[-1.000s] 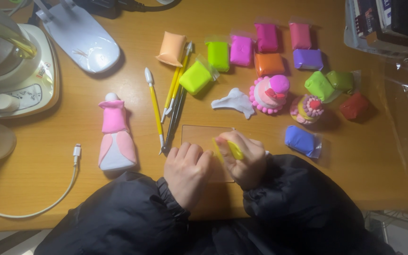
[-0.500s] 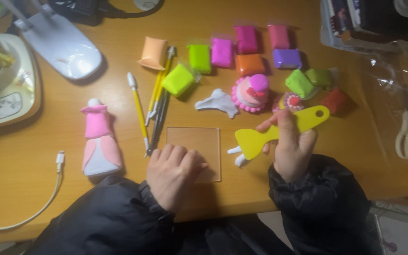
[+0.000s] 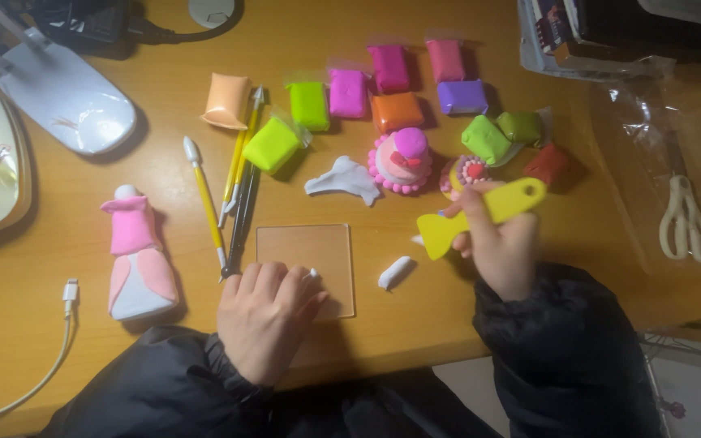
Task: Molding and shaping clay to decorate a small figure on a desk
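Since half a second ago, the yellow plastic scraper has been kept lifted by the right hand, and a small white clay roll is now seen lying free beside the clear square board.

A wooden tabletop is seen from above. Many wrapped clay blocks in bright colours, such as a lime green one, are spread across it. A pink and white clay doll is laid at the left, with thin yellow modelling tools nearby. A pink clay cake is placed near the middle, and scissors at the far right.

The right grip is closed around the scraper's handle, held just above the tabletop. The left hand is laid on the board's lower left corner, fingers curled, with a tiny white bit pinched at the fingertips.
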